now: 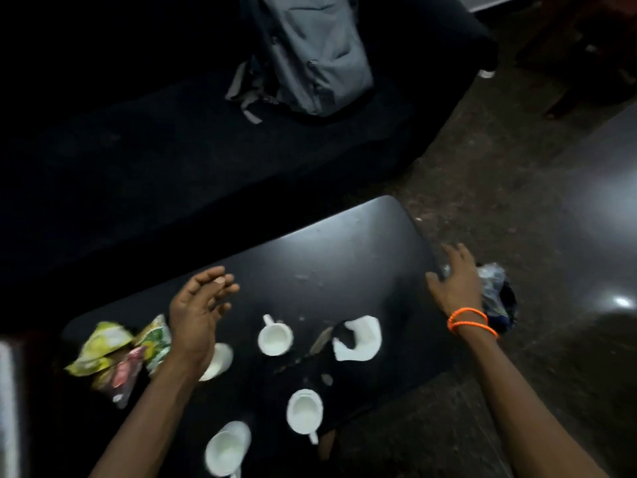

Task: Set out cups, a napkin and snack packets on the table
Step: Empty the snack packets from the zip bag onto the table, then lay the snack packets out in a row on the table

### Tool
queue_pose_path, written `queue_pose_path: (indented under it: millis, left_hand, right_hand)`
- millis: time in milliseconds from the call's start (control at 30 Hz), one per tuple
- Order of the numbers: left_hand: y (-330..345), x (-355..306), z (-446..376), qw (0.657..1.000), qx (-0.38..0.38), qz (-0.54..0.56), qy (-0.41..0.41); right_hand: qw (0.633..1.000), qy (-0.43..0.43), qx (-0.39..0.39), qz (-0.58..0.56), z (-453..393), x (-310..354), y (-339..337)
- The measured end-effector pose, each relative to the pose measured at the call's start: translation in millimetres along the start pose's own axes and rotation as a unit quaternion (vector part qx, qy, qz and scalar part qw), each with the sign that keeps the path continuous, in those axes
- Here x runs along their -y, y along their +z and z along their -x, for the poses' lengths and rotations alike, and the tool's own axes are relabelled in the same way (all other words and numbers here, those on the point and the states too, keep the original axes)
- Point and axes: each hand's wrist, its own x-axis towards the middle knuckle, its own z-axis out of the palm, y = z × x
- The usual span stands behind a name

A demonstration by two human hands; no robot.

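Several white cups stand on the black table (344, 257): one in the middle (275, 338), one nearer me (305, 412), one at the front edge (225, 448), and one (220, 360) partly hidden under my left wrist. A white napkin (360, 338) lies crumpled right of the middle cup. Snack packets, yellow (100, 348), green (155, 341) and pink (120, 374), are bunched at the table's left end. My left hand (200, 315) hovers open above the table beside the packets. My right hand (455, 281) reaches past the table's right edge with fingers spread, holding nothing.
A crumpled clear and dark plastic bag (496, 294) lies on the floor just right of my right hand. A black sofa (172, 150) runs behind the table with a grey backpack (310, 53) on it. Dark speckled floor (534, 167) lies to the right.
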Motion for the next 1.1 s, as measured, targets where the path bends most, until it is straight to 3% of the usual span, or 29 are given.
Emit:
queue_pose_path:
  millis: [100,200,367,433,500,567,733,967,1100]
  left_hand:
    - [-53.2,-2.2,-5.2,0.993,-0.102,-0.027,0.043]
    - [-125.4,-4.5,-11.3,0.966,-0.228,-0.075,0.095]
    - [-281.3,2.3,-7.5,0.851,-0.405,-0.319,0.102]
    - [-336.5,15.4,-1.2,0.827,-0.402,-0.391,0.040]
    - [-373.0,30.4,8.7,0.833,-0.342,-0.432,-0.043]
    - [-393.1,47.0,19.9,0.828,-0.279,-0.481,-0.075]
    - [-409.1,61.5,29.4,0.803,-0.230,-0.550,-0.018]
    - [-413.7,61.2,25.2,0.797,-0.249,-0.551,-0.007]
    - [-381.7,60.4,12.6,0.795,-0.274,-0.540,0.045]
  right_hand:
    - [0.995,-0.088,-0.028,-0.037,10.6,53.1,24.3]
    - [0.987,-0.148,-0.019,-0.067,29.4,109.0,57.3]
    - [0.974,-0.198,0.058,-0.090,76.8,188.3,118.6]
    - [0.968,-0.201,0.093,-0.115,97.6,214.1,140.3]
    - [0.963,-0.206,0.123,-0.126,118.3,236.9,160.5]
    - [0.957,-0.214,0.151,-0.129,138.4,254.8,180.4]
    - [0.948,-0.218,0.209,-0.099,176.8,290.7,217.8]
    - [0.936,-0.236,0.252,-0.067,207.9,324.4,255.2]
    - [0.938,-0.208,0.275,-0.032,217.5,347.3,282.9]
